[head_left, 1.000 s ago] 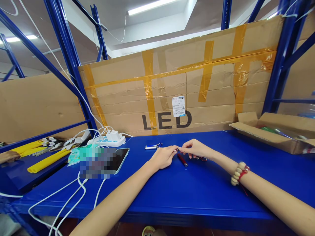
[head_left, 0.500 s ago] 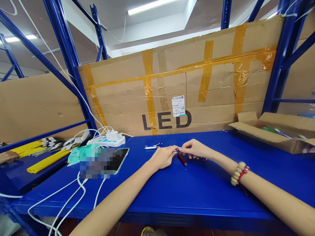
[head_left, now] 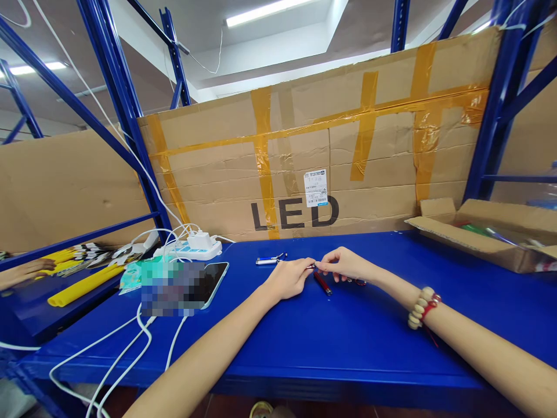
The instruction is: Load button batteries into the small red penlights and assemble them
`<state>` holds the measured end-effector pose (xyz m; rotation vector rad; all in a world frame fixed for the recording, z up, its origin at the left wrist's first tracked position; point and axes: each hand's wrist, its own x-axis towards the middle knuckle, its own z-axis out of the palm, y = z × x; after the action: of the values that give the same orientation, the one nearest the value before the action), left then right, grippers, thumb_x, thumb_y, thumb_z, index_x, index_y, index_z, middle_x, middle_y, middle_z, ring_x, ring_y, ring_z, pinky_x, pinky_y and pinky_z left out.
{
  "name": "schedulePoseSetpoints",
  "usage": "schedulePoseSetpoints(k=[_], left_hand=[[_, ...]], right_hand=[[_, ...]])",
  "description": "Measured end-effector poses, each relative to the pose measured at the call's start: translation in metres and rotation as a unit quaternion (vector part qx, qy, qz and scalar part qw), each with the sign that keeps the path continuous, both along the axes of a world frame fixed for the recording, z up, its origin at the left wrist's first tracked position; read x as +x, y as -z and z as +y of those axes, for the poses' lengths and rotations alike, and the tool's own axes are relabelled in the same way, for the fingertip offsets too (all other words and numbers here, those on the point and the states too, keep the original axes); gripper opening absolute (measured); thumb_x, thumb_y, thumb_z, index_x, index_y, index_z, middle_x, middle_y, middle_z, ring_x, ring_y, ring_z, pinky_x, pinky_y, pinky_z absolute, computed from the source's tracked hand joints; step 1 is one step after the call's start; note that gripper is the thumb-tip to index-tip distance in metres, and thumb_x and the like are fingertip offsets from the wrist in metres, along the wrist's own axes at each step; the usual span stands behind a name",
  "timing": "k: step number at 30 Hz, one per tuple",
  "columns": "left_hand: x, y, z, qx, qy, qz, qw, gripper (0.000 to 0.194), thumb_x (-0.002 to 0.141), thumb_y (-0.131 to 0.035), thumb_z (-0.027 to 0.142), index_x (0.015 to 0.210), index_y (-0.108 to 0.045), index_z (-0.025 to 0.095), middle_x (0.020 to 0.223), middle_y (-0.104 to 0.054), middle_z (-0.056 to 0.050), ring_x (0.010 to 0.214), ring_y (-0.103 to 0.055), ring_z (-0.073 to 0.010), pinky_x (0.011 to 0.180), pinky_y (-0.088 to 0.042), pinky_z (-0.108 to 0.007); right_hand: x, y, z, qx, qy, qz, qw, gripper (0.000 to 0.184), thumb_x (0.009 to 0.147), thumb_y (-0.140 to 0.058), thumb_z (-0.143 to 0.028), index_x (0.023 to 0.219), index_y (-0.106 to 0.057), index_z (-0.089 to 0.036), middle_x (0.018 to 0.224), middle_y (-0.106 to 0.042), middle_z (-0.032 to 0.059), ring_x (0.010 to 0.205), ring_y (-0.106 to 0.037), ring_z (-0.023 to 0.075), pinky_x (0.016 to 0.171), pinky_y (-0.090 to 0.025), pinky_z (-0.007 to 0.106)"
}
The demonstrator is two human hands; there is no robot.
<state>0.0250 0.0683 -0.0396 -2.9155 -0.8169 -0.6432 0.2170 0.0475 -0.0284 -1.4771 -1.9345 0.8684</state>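
My left hand (head_left: 288, 280) rests low over the blue table with its fingers drawn together. My right hand (head_left: 348, 264) meets it from the right, thumb and forefinger pinched. Between the two sets of fingertips is a small shiny metal piece (head_left: 312, 266), mostly covered, too small to name. Just below lies a slim dark red pen-shaped tube (head_left: 322, 284). Small metal rings or clasps (head_left: 359, 282) show beneath my right hand, partly hidden. Beyond my left hand sits a blue and silver pen-shaped tube (head_left: 268, 260) with a clasp at its end.
To the left, a phone (head_left: 216, 281) lies near a white power strip (head_left: 191, 247) with trailing cables. A yellow tube (head_left: 87, 285) and another person's hand (head_left: 30, 271) are farther left. An open cardboard box (head_left: 491, 232) stands at right; a cardboard wall (head_left: 217, 174) closes the back.
My two hands and the small piece stay almost where they were. At far left, the other person's hand has come farther into view, over the yellow items.
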Motion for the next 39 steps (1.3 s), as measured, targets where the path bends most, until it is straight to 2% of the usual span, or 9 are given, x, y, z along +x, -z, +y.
schedulePoseSetpoints(k=[12,19,29,34,39], left_hand=[[0.0,0.0,0.0,0.003,0.006,-0.002,1.0,0.021,0.089,-0.033,0.02,0.102,-0.05,0.017,0.101,-0.06,-0.001,0.086,-0.057,-0.0147,0.071,-0.041,-0.025],[0.0,0.0,0.0,0.006,0.007,0.004,1.0,0.022,0.089,-0.033,0.021,0.103,-0.05,0.017,0.101,-0.06,-0.002,0.086,-0.057,-0.0147,0.071,-0.042,-0.025],[0.0,0.002,0.001,0.004,0.011,0.003,1.0,0.024,0.089,-0.034,0.022,0.105,-0.051,0.016,0.102,-0.06,-0.002,0.089,-0.057,-0.0153,0.074,-0.043,-0.025],[0.0,0.004,0.003,0.01,0.018,0.001,1.0,0.025,0.089,-0.034,0.022,0.105,-0.052,0.016,0.101,-0.06,-0.002,0.089,-0.057,-0.0161,0.076,-0.044,-0.026],[-0.001,0.006,0.007,0.022,0.022,-0.033,0.999,0.029,0.089,-0.033,0.022,0.109,-0.052,0.015,0.101,-0.06,-0.003,0.087,-0.058,-0.0169,0.075,-0.045,-0.028]], right_hand=[[0.0,0.0,0.002,0.002,-0.002,0.002,1.0,0.053,0.062,-0.06,-0.062,0.071,-0.061,-0.01,0.059,-0.056,0.0057,0.047,-0.047,0.0088,0.038,-0.033,0.017],[-0.001,-0.005,-0.003,-0.013,0.018,-0.003,1.0,0.052,0.058,-0.064,-0.06,0.074,-0.061,-0.01,0.048,-0.049,0.0011,0.037,-0.038,0.0055,0.033,-0.027,0.016],[-0.003,-0.01,-0.008,-0.015,0.029,-0.004,0.999,0.05,0.058,-0.066,-0.056,0.078,-0.063,-0.011,0.049,-0.05,0.0012,0.038,-0.04,0.0061,0.032,-0.027,0.016],[-0.002,-0.008,-0.006,0.017,0.006,0.017,1.0,0.041,0.063,-0.065,-0.049,0.077,-0.064,-0.01,0.053,-0.052,0.0019,0.041,-0.043,0.0061,0.035,-0.028,0.016],[0.0,0.0,0.001,0.09,-0.018,0.068,0.993,0.038,0.066,-0.062,-0.046,0.073,-0.064,-0.009,0.063,-0.057,0.0045,0.044,-0.046,0.0064,0.041,-0.035,0.018]])
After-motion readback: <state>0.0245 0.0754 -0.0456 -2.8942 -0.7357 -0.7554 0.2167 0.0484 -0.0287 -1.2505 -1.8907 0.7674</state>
